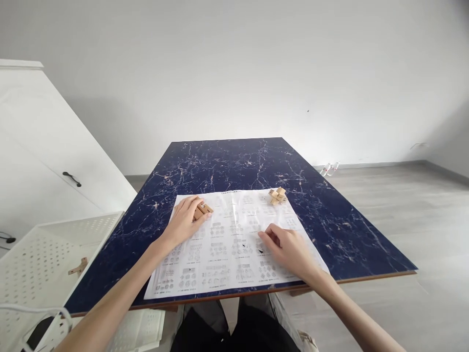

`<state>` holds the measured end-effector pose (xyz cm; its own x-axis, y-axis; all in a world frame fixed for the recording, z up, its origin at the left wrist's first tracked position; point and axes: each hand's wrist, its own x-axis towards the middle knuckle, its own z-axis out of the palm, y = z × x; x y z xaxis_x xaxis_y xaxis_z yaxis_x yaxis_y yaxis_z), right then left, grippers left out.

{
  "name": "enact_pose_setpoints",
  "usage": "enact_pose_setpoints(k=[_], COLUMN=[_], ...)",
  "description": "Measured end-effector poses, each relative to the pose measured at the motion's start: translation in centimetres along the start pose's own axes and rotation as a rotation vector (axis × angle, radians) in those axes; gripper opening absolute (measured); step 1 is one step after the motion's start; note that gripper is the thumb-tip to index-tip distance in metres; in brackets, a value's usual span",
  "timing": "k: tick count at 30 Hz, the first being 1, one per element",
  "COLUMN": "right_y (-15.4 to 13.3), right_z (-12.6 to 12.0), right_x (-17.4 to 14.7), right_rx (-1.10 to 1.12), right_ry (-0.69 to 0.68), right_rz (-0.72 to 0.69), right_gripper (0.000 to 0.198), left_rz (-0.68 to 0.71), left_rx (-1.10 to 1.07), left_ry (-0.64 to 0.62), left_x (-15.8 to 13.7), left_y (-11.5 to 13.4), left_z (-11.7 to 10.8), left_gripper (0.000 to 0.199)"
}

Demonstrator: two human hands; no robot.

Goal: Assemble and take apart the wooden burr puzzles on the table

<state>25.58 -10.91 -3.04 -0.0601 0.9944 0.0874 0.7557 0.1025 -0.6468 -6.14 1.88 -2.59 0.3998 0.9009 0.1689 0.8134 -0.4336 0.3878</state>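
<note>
My left hand (185,217) lies over several brown wooden puzzle pieces (202,210) at the upper left of a printed paper sheet (220,264). Its fingers and thumb close around them, and the hand hides part of the group. Lower on the right side of the sheet rests my right hand (289,247), fingers curled in with nothing visible in them. Beyond it, near the sheet's upper right corner, stands an interlocking wooden burr puzzle (278,196), apart from both hands. Rows of small diagrams cover the creased sheet.
A dark blue marbled table (227,164) bears the sheet, which reaches its front edge. To the left are a white perforated basket (32,259) with a wooden piece (78,266) by its side, a white cable (32,308) and a white cabinet (47,146).
</note>
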Motion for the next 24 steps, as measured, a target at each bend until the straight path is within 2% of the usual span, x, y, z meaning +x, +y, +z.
enact_pose_setpoints(k=[4, 7, 11, 14, 19, 24], right_y=[0.5, 0.9, 0.8, 0.7, 0.6, 0.9], right_z=[0.9, 0.9, 0.7, 0.6, 0.3, 0.7], right_x=[0.1, 0.1, 0.0, -0.1, -0.4, -0.3], right_rx=[-0.018, -0.025, -0.033, -0.037, -0.043, -0.052], right_ry=[0.053, 0.066, 0.073, 0.074, 0.076, 0.103], right_rz=[0.001, -0.012, -0.019, -0.027, -0.05, -0.063], right_gripper=[0.037, 0.034, 0.033, 0.033, 0.031, 0.03], left_rz=[0.039, 0.076, -0.041, -0.076, -0.009, 0.034], left_rx=[-0.051, -0.008, -0.004, -0.066, -0.099, -0.094], left_ry=[-0.077, -0.017, 0.037, 0.009, -0.028, -0.032], left_x=[-0.8, -1.4, -1.9, -2.1, -2.6, -3.1], left_y=[0.5, 0.6, 0.9, 1.7, 3.2, 3.7], left_z=[-0.2, 0.0, 0.3, 0.3, 0.4, 0.6], left_gripper=[0.067, 0.078, 0.099, 0.096, 0.087, 0.091])
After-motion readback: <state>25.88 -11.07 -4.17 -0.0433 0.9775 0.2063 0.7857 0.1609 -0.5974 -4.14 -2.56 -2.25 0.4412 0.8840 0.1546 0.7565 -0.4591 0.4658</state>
